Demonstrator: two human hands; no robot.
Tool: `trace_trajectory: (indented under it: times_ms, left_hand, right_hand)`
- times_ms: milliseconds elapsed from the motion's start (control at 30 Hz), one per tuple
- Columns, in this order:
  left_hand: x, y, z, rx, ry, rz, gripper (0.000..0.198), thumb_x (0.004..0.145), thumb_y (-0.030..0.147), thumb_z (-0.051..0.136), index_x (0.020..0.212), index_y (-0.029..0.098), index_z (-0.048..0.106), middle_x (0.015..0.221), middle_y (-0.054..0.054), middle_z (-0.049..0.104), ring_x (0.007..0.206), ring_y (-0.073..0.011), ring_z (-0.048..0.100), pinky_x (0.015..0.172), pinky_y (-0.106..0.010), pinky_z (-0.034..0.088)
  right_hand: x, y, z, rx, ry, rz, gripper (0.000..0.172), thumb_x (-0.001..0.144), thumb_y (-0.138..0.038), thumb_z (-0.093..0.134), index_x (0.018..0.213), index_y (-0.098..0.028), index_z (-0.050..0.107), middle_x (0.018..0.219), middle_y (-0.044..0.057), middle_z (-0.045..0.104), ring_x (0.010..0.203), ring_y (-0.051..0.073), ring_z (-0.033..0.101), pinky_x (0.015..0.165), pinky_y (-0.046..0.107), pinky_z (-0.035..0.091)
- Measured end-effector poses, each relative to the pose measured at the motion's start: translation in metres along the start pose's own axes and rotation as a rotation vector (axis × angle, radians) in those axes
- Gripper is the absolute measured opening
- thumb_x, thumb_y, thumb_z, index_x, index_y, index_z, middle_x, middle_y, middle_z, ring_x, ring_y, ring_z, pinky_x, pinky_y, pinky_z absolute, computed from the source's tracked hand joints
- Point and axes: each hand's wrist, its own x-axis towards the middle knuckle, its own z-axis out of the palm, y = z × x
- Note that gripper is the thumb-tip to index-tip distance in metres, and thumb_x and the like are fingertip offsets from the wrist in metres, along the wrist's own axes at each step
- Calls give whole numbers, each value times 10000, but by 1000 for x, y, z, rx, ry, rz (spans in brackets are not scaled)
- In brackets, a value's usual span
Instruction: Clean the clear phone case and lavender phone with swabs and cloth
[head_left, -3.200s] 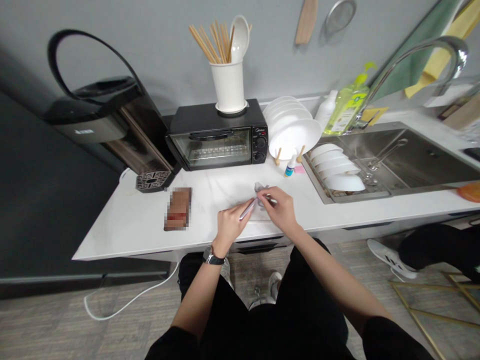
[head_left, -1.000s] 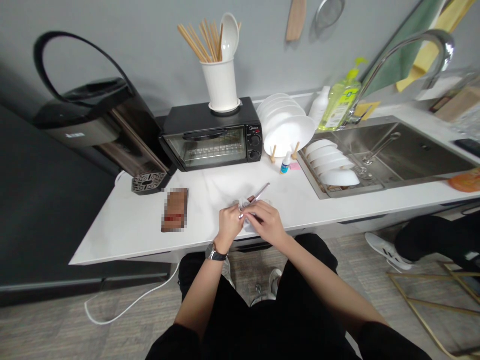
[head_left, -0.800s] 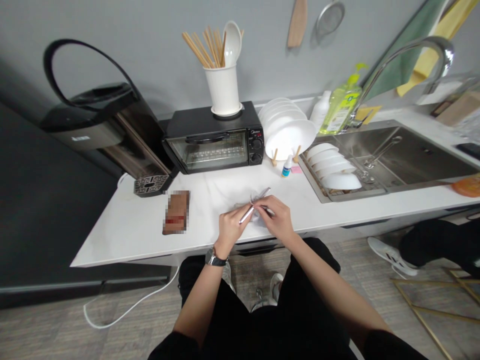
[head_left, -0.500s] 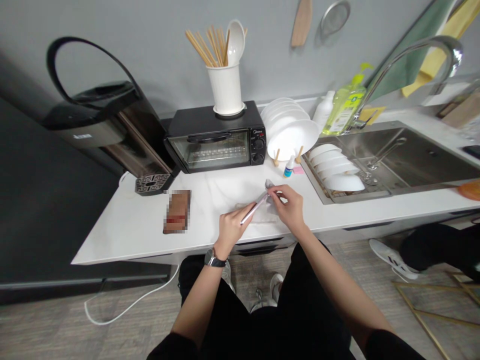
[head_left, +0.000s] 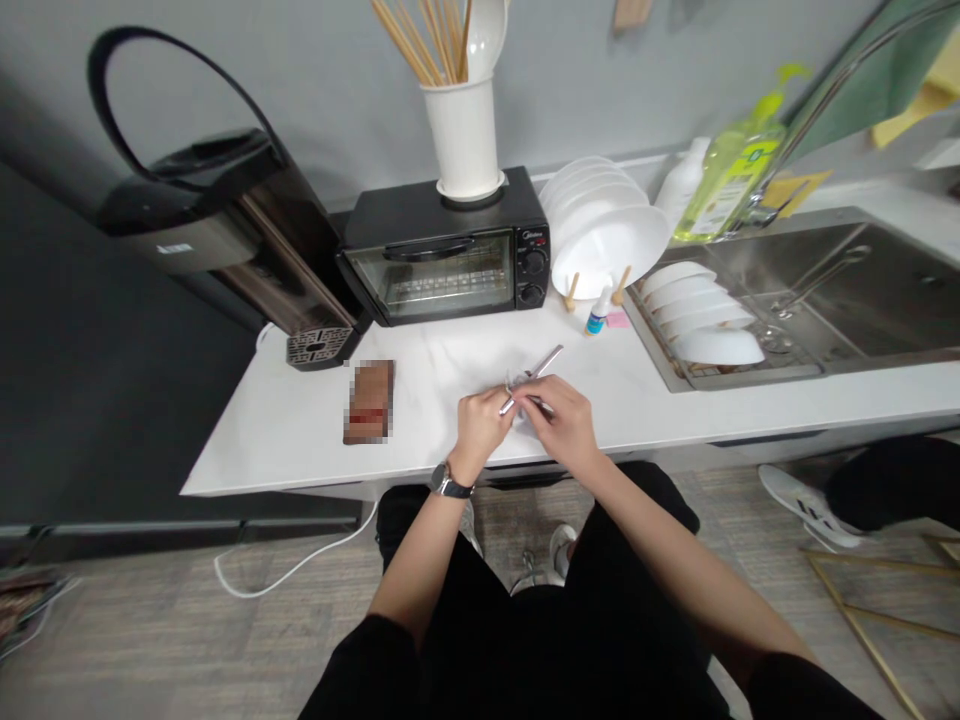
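Observation:
My left hand (head_left: 480, 428) grips the near end of a thin silver utensil (head_left: 541, 366) that points up and to the right over the white counter (head_left: 300, 425). My right hand (head_left: 564, 424) is closed round a small pale cloth (head_left: 521, 415) pressed against the utensil close to my left fingers. Both hands meet at the counter's front middle. Only the far half of the utensil shows beyond the cloth. A watch sits on my left wrist.
A brown pixelated object (head_left: 369, 402) lies left of my hands. Behind stand a black toaster oven (head_left: 446, 260) with a white utensil holder (head_left: 465, 140), a plate rack (head_left: 604, 235), a small dropper bottle (head_left: 597, 314) and a sink (head_left: 817, 290). Another person's shoe (head_left: 806, 505) is at right.
My right hand with the cloth has slid back along the utensil toward my left hand, after having reached its far tip. The view has tilted downward.

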Motion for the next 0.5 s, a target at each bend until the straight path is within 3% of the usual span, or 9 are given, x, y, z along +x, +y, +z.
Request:
trace_trajectory:
  times_ms: [100, 267, 367, 500]
  left_hand:
    - [2, -5, 4, 38, -20, 23, 336, 1020, 229, 564, 742, 159, 738, 661, -68, 704, 599, -189, 685, 548, -281, 467]
    - [2, -3, 1, 20, 6, 42, 349, 1047, 258, 545, 790, 157, 758, 674, -65, 716, 594, -177, 682, 555, -274, 465]
    - [1, 2, -3, -54, 14, 16, 297, 1068, 300, 549, 945, 166, 784, 815, -69, 786, 711, -176, 744, 648, -263, 538]
    - [-2, 6, -6, -148, 31, 20, 309, 1077, 304, 553, 1325, 203, 706, 1196, -74, 807, 993, -190, 792, 845, -281, 616]
  right_hand:
    - [-3, -11, 7, 27, -28, -38, 185, 1051, -252, 567, 1024, -267, 749, 909, 54, 775, 891, 238, 717, 826, 405, 596]
    - [-2, -8, 5, 31, -34, -91, 155, 1041, -230, 592, 1040, -267, 743, 936, 54, 781, 891, 230, 716, 830, 404, 599]
    - [0, 3, -1, 3, -9, -67, 153, 1044, -239, 591, 1045, -265, 741, 932, 53, 779, 883, 229, 711, 822, 406, 594]
    - [10, 26, -14, -66, 65, 28, 168, 1044, -305, 596, 995, -250, 748, 937, 61, 775, 871, 225, 707, 790, 391, 590]
